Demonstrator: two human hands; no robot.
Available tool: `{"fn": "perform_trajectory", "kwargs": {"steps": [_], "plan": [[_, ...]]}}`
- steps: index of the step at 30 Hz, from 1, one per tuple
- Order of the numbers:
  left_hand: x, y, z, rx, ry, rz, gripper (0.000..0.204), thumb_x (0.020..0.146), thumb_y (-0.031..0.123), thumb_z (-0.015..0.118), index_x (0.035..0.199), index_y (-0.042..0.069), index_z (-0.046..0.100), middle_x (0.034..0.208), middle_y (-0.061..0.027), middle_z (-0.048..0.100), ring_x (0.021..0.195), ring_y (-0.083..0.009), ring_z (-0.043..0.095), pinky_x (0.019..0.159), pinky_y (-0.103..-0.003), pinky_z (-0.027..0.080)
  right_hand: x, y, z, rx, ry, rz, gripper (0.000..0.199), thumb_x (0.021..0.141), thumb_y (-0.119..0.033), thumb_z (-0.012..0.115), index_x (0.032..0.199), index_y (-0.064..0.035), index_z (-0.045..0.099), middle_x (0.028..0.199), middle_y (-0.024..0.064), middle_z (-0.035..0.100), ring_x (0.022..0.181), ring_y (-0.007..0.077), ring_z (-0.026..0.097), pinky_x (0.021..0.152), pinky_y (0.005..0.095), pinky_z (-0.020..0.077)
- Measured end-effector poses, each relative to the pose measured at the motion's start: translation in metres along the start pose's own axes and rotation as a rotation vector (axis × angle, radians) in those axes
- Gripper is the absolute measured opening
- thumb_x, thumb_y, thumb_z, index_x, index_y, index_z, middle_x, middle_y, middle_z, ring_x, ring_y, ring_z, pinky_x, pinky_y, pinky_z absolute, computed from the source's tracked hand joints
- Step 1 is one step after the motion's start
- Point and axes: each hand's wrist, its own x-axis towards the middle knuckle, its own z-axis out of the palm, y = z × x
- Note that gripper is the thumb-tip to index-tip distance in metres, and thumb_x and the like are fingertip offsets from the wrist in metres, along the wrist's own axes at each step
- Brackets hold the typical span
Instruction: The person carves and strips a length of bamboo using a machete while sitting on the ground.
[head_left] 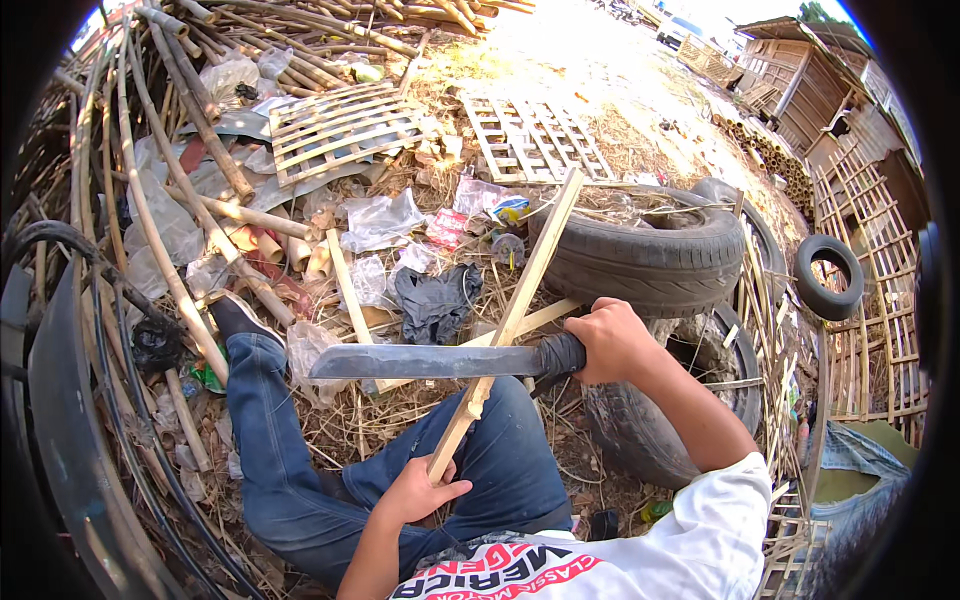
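Note:
My right hand (612, 343) is closed round the dark wrapped handle of a machete (430, 362). Its long grey blade points left and crosses in front of a pale bamboo strip (530, 285); whether the edge bites into the strip I cannot tell. Lower down, my left hand (418, 490) grips the near end of that strip, which slants up and away to the right. Below the blade, a rough notch shows on the strip's side. Behind the blade, another split bamboo piece (545, 316) lies slantwise, and a further one (348, 285) leans to the left.
Old tyres (650, 255) are stacked right of my knee, with a smaller tyre (829, 277) farther right. Bamboo lattice panels (345, 130) lie ahead among plastic scraps and a black cloth (437, 300). Long bamboo poles (205, 235) crowd the left. A shed (800, 75) stands far right.

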Motion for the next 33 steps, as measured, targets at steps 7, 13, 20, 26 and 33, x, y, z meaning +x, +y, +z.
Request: {"fn": "perform_trajectory", "kwargs": {"steps": [7, 13, 20, 26, 33], "plan": [[-0.002, 0.011, 0.004, -0.085, -0.008, -0.031, 0.029, 0.074, 0.009, 0.076, 0.069, 0.006, 0.047, 0.062, 0.0058, 0.040, 0.058, -0.0054, 0.035, 0.051, -0.025, 0.032, 0.000, 0.026, -0.026, -0.103, 0.076, -0.015, 0.029, 0.043, -0.020, 0.070, 0.066, -0.0101, 0.056, 0.063, 0.0069, 0.062, 0.062, 0.0272, 0.060, 0.074, 0.0335, 0.0453], [-0.029, -0.028, -0.029, -0.085, -0.029, -0.157, 0.036, 0.074, 0.007, 0.076, 0.065, 0.010, 0.042, 0.058, 0.0063, 0.039, 0.053, -0.0044, 0.035, 0.046, -0.024, 0.032, -0.020, 0.109, -0.080, -0.145, 0.422, 0.621, 0.024, 0.063, -0.022, 0.072, 0.077, -0.0039, 0.064, 0.074, 0.0172, 0.066, 0.071, 0.0337, 0.065, 0.066, 0.0423, 0.0509], [0.023, -0.026, -0.033, -0.330, -0.018, -0.249, 0.035, 0.079, 0.011, 0.073, 0.069, 0.010, 0.040, 0.058, 0.0062, 0.039, 0.047, -0.0036, 0.035, 0.042, -0.022, 0.029, -0.066, 0.108, -0.084, -0.039, 0.533, 0.762, 0.026, 0.061, -0.015, 0.071, 0.083, -0.0032, 0.063, 0.074, 0.0177, 0.064, 0.073, 0.0360, 0.063, 0.067, 0.0416, 0.0477], [0.037, 0.001, -0.024, -0.099, -0.091, -0.100, 0.031, 0.079, 0.012, 0.074, 0.073, 0.009, 0.043, 0.063, 0.0049, 0.041, 0.051, -0.0039, 0.037, 0.044, -0.022, 0.031, -0.011, 0.029, -0.006, 0.123, 0.320, 0.193, 0.034, 0.049, -0.018, 0.075, 0.078, -0.0081, 0.061, 0.066, 0.0123, 0.063, 0.068, 0.0347, 0.061, 0.067, 0.0415, 0.0497], [0.025, 0.015, -0.012, 0.092, -0.096, -0.064, 0.035, 0.073, 0.021, 0.079, 0.077, 0.006, 0.048, 0.066, 0.0038, 0.041, 0.060, -0.0067, 0.037, 0.054, -0.024, 0.035, 0.006, 0.070, 0.015, 0.056, 0.221, 0.044, 0.033, 0.041, -0.021, 0.074, 0.068, -0.0101, 0.058, 0.065, 0.0098, 0.063, 0.069, 0.0325, 0.061, 0.071, 0.0390, 0.0492]]}}
